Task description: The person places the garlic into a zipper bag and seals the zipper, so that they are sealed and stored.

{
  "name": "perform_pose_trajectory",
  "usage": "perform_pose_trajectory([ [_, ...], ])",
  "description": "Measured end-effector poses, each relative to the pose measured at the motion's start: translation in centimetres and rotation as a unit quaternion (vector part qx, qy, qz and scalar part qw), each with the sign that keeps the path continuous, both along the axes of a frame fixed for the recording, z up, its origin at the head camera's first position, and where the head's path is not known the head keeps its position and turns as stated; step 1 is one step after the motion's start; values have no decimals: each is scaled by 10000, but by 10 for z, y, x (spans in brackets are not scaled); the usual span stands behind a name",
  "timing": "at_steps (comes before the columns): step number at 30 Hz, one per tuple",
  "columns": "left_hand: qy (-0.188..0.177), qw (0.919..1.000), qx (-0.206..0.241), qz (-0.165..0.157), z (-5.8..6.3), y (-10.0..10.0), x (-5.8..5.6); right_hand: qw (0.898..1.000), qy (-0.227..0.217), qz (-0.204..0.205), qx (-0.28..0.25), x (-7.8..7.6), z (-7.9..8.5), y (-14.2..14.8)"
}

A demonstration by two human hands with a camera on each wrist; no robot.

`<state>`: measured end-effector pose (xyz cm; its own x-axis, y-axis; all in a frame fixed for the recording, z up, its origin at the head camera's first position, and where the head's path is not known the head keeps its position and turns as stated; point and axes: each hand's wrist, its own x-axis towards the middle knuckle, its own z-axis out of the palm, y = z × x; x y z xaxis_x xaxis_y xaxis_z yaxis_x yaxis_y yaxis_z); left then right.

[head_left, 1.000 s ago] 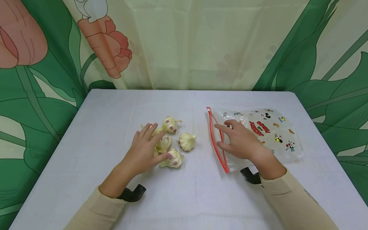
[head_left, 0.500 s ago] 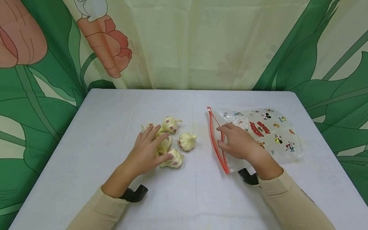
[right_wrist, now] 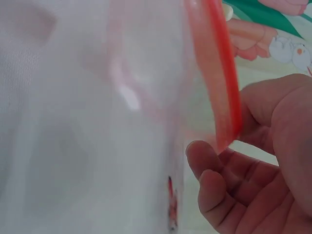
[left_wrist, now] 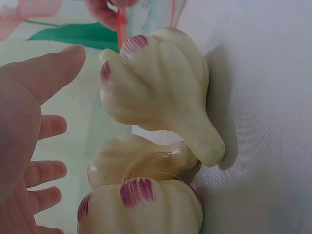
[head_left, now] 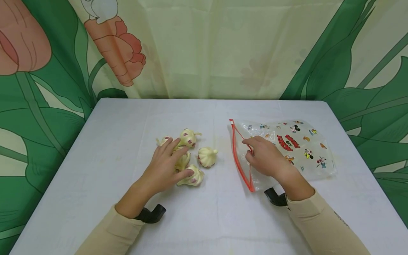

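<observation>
My left hand (head_left: 164, 166) hovers with spread fingers over a cluster of garlic bulbs (head_left: 192, 176), which are pale with purple streaks. In the left wrist view its thumb and fingers stand apart from the nearest bulb (left_wrist: 156, 83), and nothing is in its grasp. A separate bulb (head_left: 207, 157) lies just to the right of the cluster. At the right, a clear zip bag (head_left: 313, 145) with cartoon prints lies flat, its red-edged mouth facing left. My right hand (head_left: 267, 156) pinches the upper red strip (right_wrist: 224, 83) of that mouth between thumb and curled fingers.
A white cloth covers the table (head_left: 204, 219). Behind it hangs a curtain (head_left: 220, 49) printed with tulips and large green leaves. Black wrist mounts (head_left: 151, 214) stick out beside both forearms.
The right hand's fingers have closed on the bag's upper red strip, pulling it up slightly. My left hand has shifted a little to the right over the garlic bulbs, which have stayed put.
</observation>
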<state>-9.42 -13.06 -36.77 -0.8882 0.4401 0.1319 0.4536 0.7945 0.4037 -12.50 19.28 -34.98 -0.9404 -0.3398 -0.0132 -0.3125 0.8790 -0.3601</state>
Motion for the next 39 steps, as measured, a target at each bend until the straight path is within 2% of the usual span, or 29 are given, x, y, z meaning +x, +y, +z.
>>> perform_pose_trajectory([
  [3,8,10000,25,-35,-1,0,0,9999,75,22,-132,0,0,1],
  [9,109,9997,173,-129,-1,3,-1,9987,135,-242,-417,1,0,3],
  [20,183,9994,248,-147,-2,10,-2,9968,501,-330,-535,4,1,7],
  [32,-8,9971,730,-226,2,24,-9,9952,621,-380,-648,8,-1,9],
  [39,-63,9980,553,-295,2,35,-16,9943,649,-423,-734,10,1,12],
])
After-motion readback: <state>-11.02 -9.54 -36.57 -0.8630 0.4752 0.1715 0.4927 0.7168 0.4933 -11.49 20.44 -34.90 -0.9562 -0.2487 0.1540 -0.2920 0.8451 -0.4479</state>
